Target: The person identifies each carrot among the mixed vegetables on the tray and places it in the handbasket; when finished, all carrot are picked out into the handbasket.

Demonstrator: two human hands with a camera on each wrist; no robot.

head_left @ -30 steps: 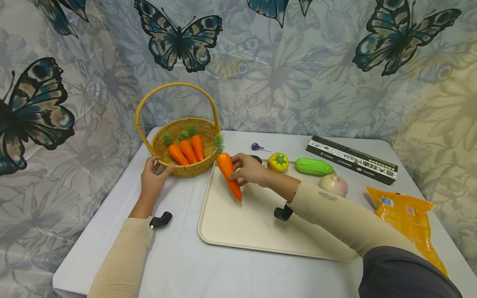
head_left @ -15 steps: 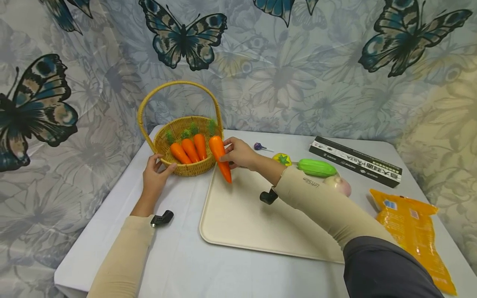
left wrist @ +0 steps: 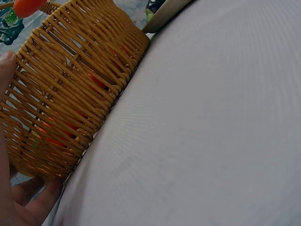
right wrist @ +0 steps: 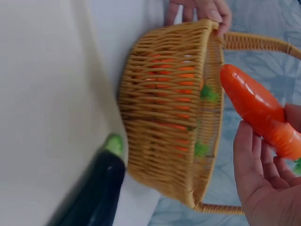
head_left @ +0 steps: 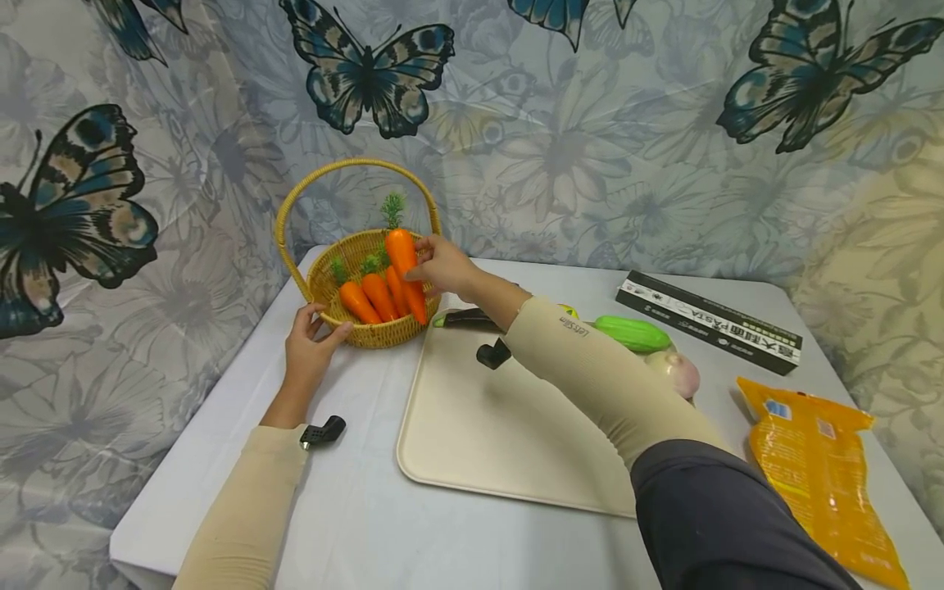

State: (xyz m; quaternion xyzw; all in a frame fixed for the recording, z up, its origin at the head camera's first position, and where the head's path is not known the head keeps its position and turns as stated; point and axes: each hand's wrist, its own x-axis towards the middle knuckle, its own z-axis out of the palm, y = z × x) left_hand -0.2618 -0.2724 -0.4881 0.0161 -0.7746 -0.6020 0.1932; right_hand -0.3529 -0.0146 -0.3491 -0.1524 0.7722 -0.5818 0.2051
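Note:
My right hand (head_left: 447,266) pinches an orange carrot (head_left: 401,252) with a leafy green top between thumb and fingers. It holds the carrot over the right side of a yellow wicker basket (head_left: 383,334), tip slanting down. In the right wrist view the carrot (right wrist: 256,103) is above the basket's rim. Several other carrots (head_left: 358,302) lie inside the basket, partly seen through the weave in the left wrist view. My left hand (head_left: 308,348) grips the basket's front left side, thumb near the rim and fingertips (left wrist: 44,200) low against the wicker.
A beige tray (head_left: 501,442) lies right of the basket, with a dark eggplant (head_left: 468,319) at its back left. Behind the right arm are a green cucumber-like vegetable (head_left: 632,333), an onion (head_left: 677,373) and a mostly hidden yellow pepper. A black box (head_left: 710,321) and orange bag (head_left: 819,467) lie right.
My right hand has carried the carrot left and up from over the tray to over the basket. The eggplant has come into sight. My left hand stays on the basket.

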